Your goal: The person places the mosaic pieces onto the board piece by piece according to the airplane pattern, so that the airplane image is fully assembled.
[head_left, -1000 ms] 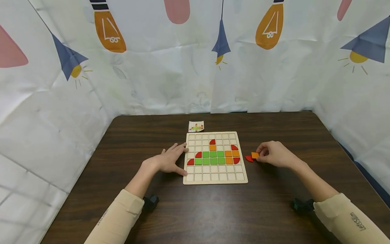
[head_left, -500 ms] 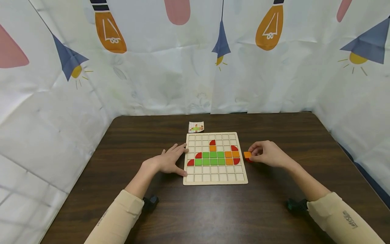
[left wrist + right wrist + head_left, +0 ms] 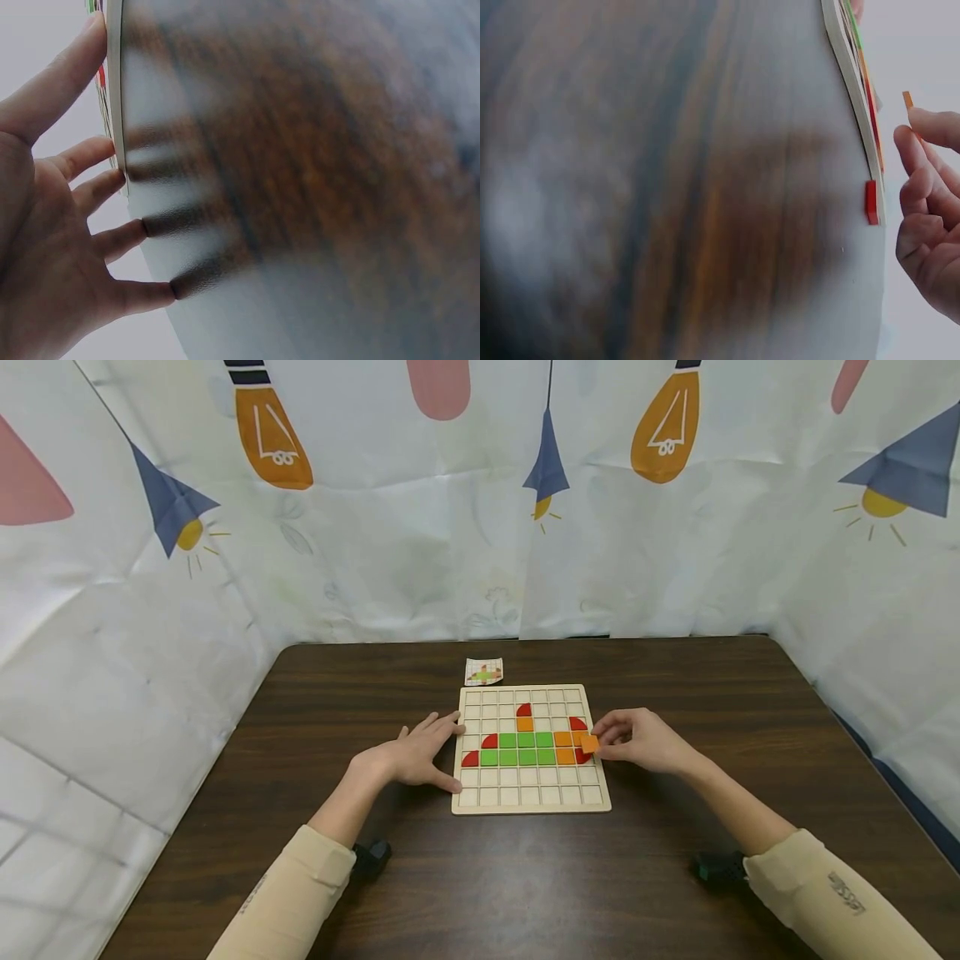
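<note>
A pale wooden grid board (image 3: pixel 525 795) lies on the table, carrying flat green square tiles (image 3: pixel 517 748), orange squares and red quarter-round tiles (image 3: pixel 470 759). My left hand (image 3: pixel 412 756) spreads its fingers at the board's left side, thumb and fingertips touching that edge. Between thumb and fingertips, my right hand (image 3: pixel 648 742) pinches an orange square tile (image 3: pixel 590 744) over the board's right edge. In the right wrist view this orange tile (image 3: pixel 907 100) is raised off the board. A red tile (image 3: pixel 871 202) rests beside the board there; the right hand hides it in the head view.
A small printed card (image 3: pixel 483 672) with a coloured grid picture lies behind the board. The dark wooden table (image 3: pixel 525 885) ends at a white patterned cloth (image 3: pixel 420 568) at the back and sides.
My right hand has carried the orange square tile leftward, from beside the red tile on the table to above the board's right edge. The left hand has stayed in place.
</note>
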Tool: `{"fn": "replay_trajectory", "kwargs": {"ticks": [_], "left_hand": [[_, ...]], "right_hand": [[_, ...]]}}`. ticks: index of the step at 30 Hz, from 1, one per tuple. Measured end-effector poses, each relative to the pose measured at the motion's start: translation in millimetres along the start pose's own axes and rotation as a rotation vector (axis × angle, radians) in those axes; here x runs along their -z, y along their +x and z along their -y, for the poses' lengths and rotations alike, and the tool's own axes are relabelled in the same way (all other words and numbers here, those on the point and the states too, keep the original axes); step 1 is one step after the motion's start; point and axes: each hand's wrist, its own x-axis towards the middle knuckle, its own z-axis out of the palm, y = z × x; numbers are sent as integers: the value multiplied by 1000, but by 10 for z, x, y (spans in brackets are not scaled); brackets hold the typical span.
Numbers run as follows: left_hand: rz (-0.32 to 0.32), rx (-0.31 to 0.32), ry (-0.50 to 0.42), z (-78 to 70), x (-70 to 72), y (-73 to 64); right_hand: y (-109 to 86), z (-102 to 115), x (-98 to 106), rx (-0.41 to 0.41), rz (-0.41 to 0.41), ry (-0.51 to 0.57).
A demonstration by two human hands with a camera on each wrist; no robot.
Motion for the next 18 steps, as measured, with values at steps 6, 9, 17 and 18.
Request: {"fn": "replay_trajectory", "kwargs": {"ticks": [6, 9, 17, 18], "left_hand": [[2, 4, 6, -2, 10, -2], [3, 6, 9, -2, 13, -2], [3, 9, 7, -3, 15, -7], [3, 9, 7, -1, 14, -6]], "right_hand": [[37, 29, -70, 5, 16, -3], [49, 59, -101, 10, 32, -11], [80, 159, -192, 52, 52, -5], [84, 174, -202, 56, 54, -3]]}}
